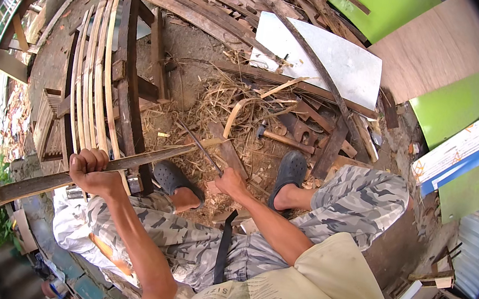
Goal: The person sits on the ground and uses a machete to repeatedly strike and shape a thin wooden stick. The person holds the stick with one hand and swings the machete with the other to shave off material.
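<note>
1. Your left hand (pixel 91 168) is closed in a fist around a long dark strip (pixel 69 176) of wood or bamboo, gripping it near its middle.
2. The strip runs from the lower left edge of the view, up through that fist, and tapers to a thin point near the centre, just above your left shoe (pixel 172 175).
3. Your right hand (pixel 229 181) is wrapped shut on the handle of a blade (pixel 201 146), a slim dark one that slants up and to the left.
4. The blade's tip lies close to the thin end of the strip; whether the two touch cannot be told.
5. You sit with knees bent in camouflage trousers (pixel 359 200), both feet in dark clogs, the right shoe (pixel 290 174) well apart from the left.
6. Between the shoes the ground is covered with pale shavings (pixel 220 108) and chips.
7. A hammer (pixel 280 138) with a wooden handle lies on the litter just above your right shoe.
8. To the left of the blade a rack of pale curved slats (pixel 94 72) stands against dark wooden posts.
9. Further off lie a white board (pixel 329 56), green panels (pixel 388 9) and a heap of scrap timber.
</note>
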The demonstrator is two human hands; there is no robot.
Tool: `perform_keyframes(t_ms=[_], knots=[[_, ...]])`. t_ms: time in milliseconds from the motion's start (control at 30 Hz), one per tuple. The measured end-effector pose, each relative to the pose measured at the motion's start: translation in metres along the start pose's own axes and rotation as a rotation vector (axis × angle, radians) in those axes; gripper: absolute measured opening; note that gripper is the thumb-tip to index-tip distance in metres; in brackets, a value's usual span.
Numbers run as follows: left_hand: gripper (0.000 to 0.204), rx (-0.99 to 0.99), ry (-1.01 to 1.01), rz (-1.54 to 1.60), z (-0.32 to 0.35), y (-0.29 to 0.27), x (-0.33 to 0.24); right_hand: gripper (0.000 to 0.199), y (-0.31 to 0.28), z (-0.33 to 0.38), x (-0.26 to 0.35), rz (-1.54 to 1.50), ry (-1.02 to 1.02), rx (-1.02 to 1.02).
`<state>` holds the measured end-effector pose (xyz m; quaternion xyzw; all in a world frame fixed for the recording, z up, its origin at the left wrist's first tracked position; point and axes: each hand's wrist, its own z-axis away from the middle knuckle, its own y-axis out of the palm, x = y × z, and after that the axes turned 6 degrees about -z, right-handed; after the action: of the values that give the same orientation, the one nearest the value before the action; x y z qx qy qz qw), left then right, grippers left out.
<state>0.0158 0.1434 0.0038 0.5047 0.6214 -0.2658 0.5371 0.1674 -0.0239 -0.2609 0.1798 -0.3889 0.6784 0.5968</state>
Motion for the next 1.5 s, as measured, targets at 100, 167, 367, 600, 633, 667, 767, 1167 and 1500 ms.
perform_keyframes(t_ms=[100, 167, 367, 600, 633, 667, 767, 1167, 1500], knots=[[0.035, 0.008, -0.016, 0.010, -0.005, -0.004, 0.001, 0.033, -0.009, 0.019, 0.045, 0.007, -0.158, 0.049], [0.035, 0.033, -0.019, -0.005, -0.003, 0.005, -0.001, 0.034, -0.004, -0.007, 0.002, -0.003, 0.083, 0.067], [0.034, -0.084, -0.046, -0.056, -0.007, 0.008, 0.000, 0.034, -0.001, 0.005, 0.014, 0.060, 0.066, -0.042], [0.032, -0.042, -0.012, -0.114, 0.002, 0.033, -0.003, 0.038, -0.017, -0.035, -0.051, 0.047, 0.322, 0.013], [0.031, -0.026, -0.019, -0.090, 0.000, 0.030, -0.002, 0.038, -0.016, -0.030, -0.043, 0.065, 0.274, 0.045], [0.031, -0.015, -0.034, -0.073, 0.002, 0.025, -0.001, 0.038, -0.016, -0.023, -0.034, 0.079, 0.229, 0.076], [0.031, -0.012, -0.026, -0.098, -0.003, 0.030, 0.002, 0.042, -0.008, -0.016, -0.032, 0.082, 0.142, 0.119], [0.037, -0.100, -0.122, 0.023, -0.029, -0.009, -0.005, 0.031, -0.079, -0.051, -0.038, 0.579, 0.198, 0.130], [0.032, -0.037, -0.064, 0.687, -0.049, -0.086, -0.052, 0.043, -0.233, -0.019, 0.062, 0.029, 0.093, -0.176]])
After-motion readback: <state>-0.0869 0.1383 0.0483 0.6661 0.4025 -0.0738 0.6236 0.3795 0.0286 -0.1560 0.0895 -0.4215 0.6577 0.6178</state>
